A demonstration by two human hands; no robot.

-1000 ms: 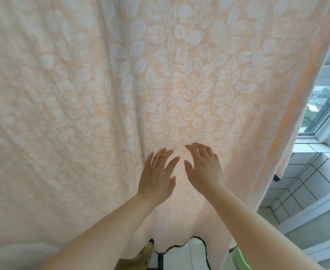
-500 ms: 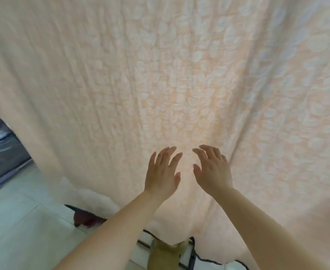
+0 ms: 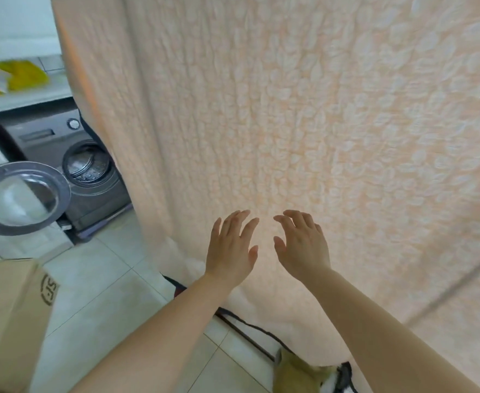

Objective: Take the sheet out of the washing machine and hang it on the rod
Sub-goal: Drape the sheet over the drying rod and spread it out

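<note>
A peach sheet (image 3: pixel 304 109) with a white leaf pattern hangs down in front of me and fills most of the view; the rod above it is out of frame. My left hand (image 3: pixel 231 248) and my right hand (image 3: pixel 302 245) are raised side by side before its lower part, fingers straight and spread, holding nothing. Whether the fingertips touch the cloth I cannot tell. The grey washing machine (image 3: pixel 63 154) stands at the left with its round door (image 3: pixel 20 198) swung open and its drum showing.
A cardboard box (image 3: pixel 9 316) sits at the lower left on the pale tiled floor (image 3: pixel 91 282). A yellow bag (image 3: pixel 15 76) lies on the counter above the machine. A black frame leg (image 3: pixel 247 336) and an olive slipper (image 3: pixel 298 373) show under the sheet's hem.
The view has swung left: the window at the right is gone and the washing machine and box have come into sight. Both hands stay open in front of the sheet.
</note>
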